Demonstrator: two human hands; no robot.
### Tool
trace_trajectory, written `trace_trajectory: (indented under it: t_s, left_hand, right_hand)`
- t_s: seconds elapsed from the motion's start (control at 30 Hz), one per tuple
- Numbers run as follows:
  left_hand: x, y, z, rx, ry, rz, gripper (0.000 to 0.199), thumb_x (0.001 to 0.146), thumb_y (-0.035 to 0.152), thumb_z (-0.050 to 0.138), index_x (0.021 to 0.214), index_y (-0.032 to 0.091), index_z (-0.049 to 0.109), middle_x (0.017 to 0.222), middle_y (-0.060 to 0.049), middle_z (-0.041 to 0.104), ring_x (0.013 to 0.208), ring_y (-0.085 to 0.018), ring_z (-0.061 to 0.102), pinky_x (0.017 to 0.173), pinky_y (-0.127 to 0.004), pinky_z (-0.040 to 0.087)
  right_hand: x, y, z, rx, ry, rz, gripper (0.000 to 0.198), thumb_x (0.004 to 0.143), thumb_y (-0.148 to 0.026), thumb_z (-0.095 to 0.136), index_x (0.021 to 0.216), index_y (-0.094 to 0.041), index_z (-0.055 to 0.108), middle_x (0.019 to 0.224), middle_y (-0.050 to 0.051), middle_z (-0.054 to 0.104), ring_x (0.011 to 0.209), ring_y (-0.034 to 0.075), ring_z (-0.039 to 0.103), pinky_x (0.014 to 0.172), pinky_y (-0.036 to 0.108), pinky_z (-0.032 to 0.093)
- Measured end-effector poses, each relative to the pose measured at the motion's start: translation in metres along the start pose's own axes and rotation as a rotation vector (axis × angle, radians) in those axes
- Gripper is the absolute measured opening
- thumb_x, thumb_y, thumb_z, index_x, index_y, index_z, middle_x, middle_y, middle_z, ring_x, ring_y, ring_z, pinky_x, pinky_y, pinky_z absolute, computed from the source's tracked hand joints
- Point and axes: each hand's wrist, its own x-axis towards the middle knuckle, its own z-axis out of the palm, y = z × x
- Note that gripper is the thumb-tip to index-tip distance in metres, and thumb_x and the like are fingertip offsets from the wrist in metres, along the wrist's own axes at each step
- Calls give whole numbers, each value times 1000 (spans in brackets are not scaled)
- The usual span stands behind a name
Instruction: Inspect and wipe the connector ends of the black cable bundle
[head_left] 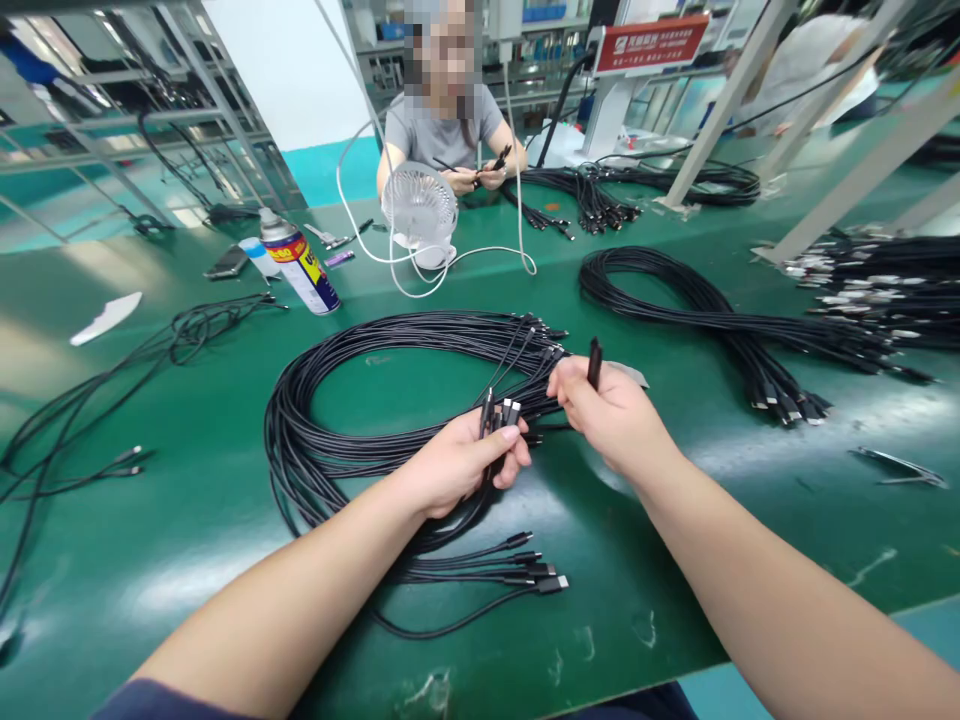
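Observation:
In the head view, my left hand is closed round several black cable connectors, their metal tips pointing up. My right hand grips a black piece that sticks up from the fist; it looks like a cable end or a marker, and most of it is hidden. Below and behind both hands lies a big coil of black cables on the green table. More cable plugs from this bundle rest on the table nearer to me.
A spray can and a small white fan stand farther back. Another cable bundle and tweezers lie to the right, loose cables to the left. Across the table a co-worker handles cables. Slanted metal posts rise at right.

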Motion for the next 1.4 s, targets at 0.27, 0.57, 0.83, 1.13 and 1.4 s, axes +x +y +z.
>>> trace_trajectory:
  t_s: [0.27,0.57,0.83,1.13,1.4]
  left_hand:
    - [3,-11,-6,70,-10,-5,43,70,44,79,92,10,63,83,-9,73,58,-15,67,52,-26,55]
    - [3,-11,-5,29,-14,-10,41,76,44,75,98,11,66,85,-11,74,69,-17,70,65,-29,57]
    - [-1,-7,0,86,14,4,22,76,29,76,75,9,68,61,-3,67,50,-7,57,49,-18,46]
    - [2,-5,-8,-85,110,-24,26,71,23,81,89,12,67,83,-6,75,65,-15,71,59,-25,59]
    - [1,-1,-7,-124,157,-64,28,70,19,82,89,12,63,80,-5,76,65,-16,73,66,-29,62]
  right_hand:
    - [-10,2,14,7,-109,154,33,81,-44,65,100,-17,63,81,2,65,59,12,59,60,28,48]
    - [-12,3,24,203,-13,157,26,70,-42,76,74,-17,69,78,3,65,62,13,61,55,27,53]
    - [-16,-4,23,285,-159,158,41,79,-60,65,83,-19,62,66,-3,55,43,8,51,41,24,45]
    - [-17,-5,2,-322,-16,-214,11,98,-25,44,95,-20,54,66,-4,56,47,7,51,50,22,44]
    - [-23,-9,2,-651,52,-499,13,95,-14,48,102,-18,58,86,2,70,69,11,65,62,22,48]
